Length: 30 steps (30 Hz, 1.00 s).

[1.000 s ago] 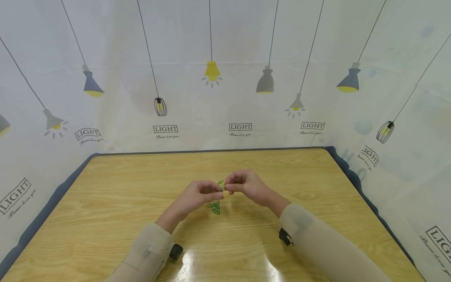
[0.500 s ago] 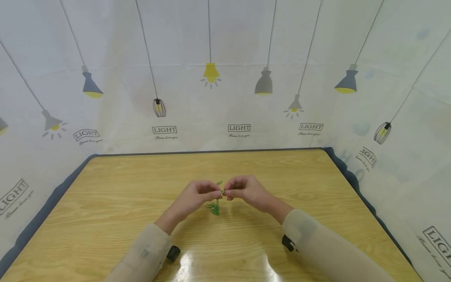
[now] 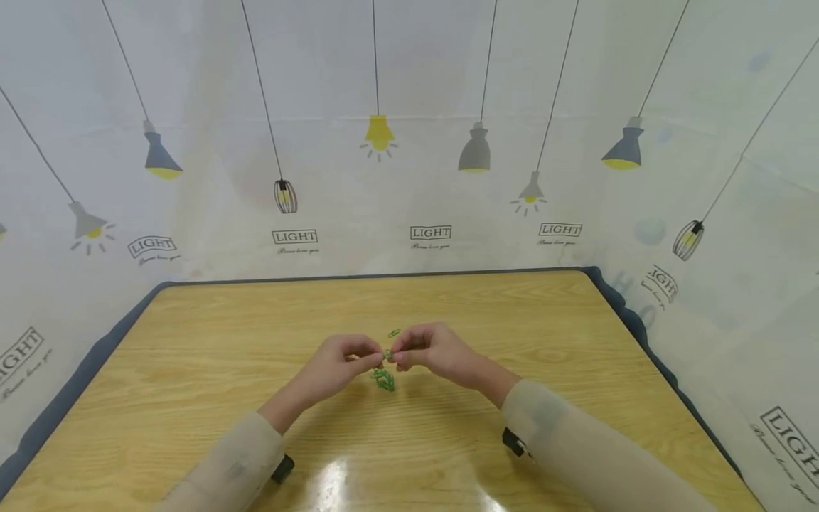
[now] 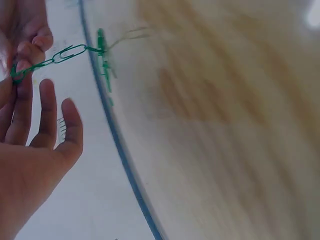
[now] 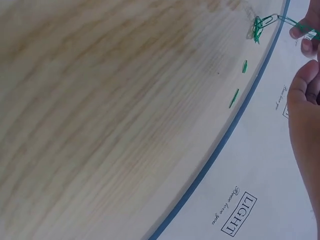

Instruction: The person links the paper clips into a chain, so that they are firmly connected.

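Note:
A chain of green paper clips (image 4: pixel 69 53) runs from the fingertips down to the table, where its lower part lies bunched in a small heap (image 3: pixel 384 380). My left hand (image 3: pixel 333 366) pinches the upper end of the chain between thumb and forefinger. Facing it, my right hand (image 3: pixel 441 354) pinches a paper clip (image 3: pixel 387 355) at the same spot, its fingertips meeting the left ones. In the left wrist view, the ring and little fingers (image 4: pixel 73 125) of the left hand stand loosely out. Fingers partly hide the join between the clips.
Just beyond the hands, a loose green paper clip (image 3: pixel 394 333) lies on the wooden table (image 3: pixel 256 313). The right wrist view shows another loose clip (image 5: pixel 244 66) near the heap. A white curtain printed with lamps (image 3: pixel 358 199) stands behind the table.
Both hands have come together at the clip and shifted slightly left, with the chain's upper end between them. The loose clip beyond them now shows in full.

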{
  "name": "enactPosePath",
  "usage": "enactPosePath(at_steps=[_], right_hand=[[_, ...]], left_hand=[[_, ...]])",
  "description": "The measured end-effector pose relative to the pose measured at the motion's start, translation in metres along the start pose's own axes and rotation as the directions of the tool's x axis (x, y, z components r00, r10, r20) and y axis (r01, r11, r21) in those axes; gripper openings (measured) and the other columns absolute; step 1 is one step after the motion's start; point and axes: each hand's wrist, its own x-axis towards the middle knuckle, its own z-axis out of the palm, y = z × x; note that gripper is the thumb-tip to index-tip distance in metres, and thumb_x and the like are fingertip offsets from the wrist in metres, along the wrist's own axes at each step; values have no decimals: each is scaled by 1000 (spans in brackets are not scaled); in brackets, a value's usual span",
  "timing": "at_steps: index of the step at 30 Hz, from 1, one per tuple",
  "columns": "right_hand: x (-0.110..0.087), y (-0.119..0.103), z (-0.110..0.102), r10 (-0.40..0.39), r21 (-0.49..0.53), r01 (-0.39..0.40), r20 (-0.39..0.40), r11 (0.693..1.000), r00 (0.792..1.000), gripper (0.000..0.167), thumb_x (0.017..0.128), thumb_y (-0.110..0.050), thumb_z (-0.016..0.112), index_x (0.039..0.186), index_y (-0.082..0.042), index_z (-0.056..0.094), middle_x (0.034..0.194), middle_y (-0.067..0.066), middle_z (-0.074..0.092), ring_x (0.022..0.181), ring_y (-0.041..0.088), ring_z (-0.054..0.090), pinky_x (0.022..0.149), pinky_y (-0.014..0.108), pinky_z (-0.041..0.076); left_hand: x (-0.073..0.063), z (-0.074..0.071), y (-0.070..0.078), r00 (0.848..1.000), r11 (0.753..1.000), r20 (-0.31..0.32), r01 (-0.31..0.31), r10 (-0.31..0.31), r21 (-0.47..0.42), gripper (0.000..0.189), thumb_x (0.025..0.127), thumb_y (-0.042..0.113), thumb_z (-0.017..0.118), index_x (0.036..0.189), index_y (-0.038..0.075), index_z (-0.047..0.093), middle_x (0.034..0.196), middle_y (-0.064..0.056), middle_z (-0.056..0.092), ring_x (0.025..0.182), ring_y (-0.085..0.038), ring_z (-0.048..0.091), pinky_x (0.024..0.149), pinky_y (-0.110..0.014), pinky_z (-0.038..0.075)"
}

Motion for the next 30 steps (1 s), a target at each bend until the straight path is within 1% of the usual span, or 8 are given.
enactPosePath(at_steps=[3, 8, 11, 15, 20, 24, 26, 30], right_hand=[[6, 3, -2, 14, -28, -13, 14, 1000, 1000, 23, 105, -18, 69, 121, -1, 70, 120, 22, 72, 98, 16, 71, 100, 54, 59], [23, 10, -11, 55, -130, -59, -33, 990, 998, 30, 106, -21, 66, 128, 0, 68, 120, 14, 70, 101, 20, 68, 95, 44, 61], [35, 15, -17, 72, -205, -83, -59, 975, 996, 28, 106, -22, 65, 127, -3, 69, 119, 10, 69, 100, 21, 67, 89, 38, 60], [52, 24, -21, 87, -273, -109, -88, 956, 992, 26, 105, -19, 65, 127, -6, 71, 120, 10, 69, 96, 18, 64, 78, 28, 57], [68, 28, -24, 137, -271, -158, -94, 949, 986, 29, 106, -14, 64, 134, -7, 68, 126, 14, 68, 93, 18, 64, 73, 26, 54], [73, 30, -27, 181, -259, -199, -91, 945, 979, 33, 105, -8, 63, 137, -9, 66, 131, 16, 65, 98, 19, 61, 76, 27, 51], [75, 31, -27, 175, -293, -195, -94, 936, 980, 33, 102, -7, 65, 135, -10, 68, 128, 15, 66, 100, 20, 59, 80, 27, 50], [77, 34, -28, 131, -411, -163, -105, 897, 986, 30, 99, -12, 71, 128, -12, 73, 116, 11, 68, 99, 18, 59, 84, 27, 50]], left_hand=[[-4, -1, -4, 1000, 1000, -23, -6, 7, 29, 24, 107, 26, 66, 114, 6, 77, 113, -13, 78, 103, -18, 71, 90, -35, 59], [-8, 1, -11, 998, 1000, -67, 7, -5, 28, 24, 107, 22, 66, 114, 1, 75, 114, -17, 78, 101, -14, 70, 88, -30, 58], [-10, 4, -15, 996, 999, -87, 32, -30, 19, 23, 107, 22, 65, 114, 3, 75, 114, -15, 78, 102, -12, 69, 90, -30, 56], [-13, 6, -19, 991, 996, -104, 87, -86, 5, 17, 108, 21, 65, 114, 9, 75, 115, -10, 78, 104, -14, 66, 94, -34, 53], [-19, 5, -27, 980, 991, -152, 126, -131, -39, 15, 107, 17, 66, 113, 9, 76, 112, -10, 78, 100, -15, 66, 89, -32, 55], [-23, 5, -32, 973, 988, -183, 128, -141, -84, 17, 106, 18, 67, 114, 6, 76, 111, -12, 78, 98, -15, 67, 88, -29, 55], [-24, 5, -34, 968, 984, -197, 138, -157, -110, 17, 106, 18, 67, 115, 5, 76, 111, -11, 77, 97, -15, 66, 87, -27, 55], [-24, 9, -37, 958, 977, -229, 136, -173, -166, 18, 106, 17, 67, 115, 4, 75, 110, -12, 74, 91, -15, 63, 79, -24, 54]])
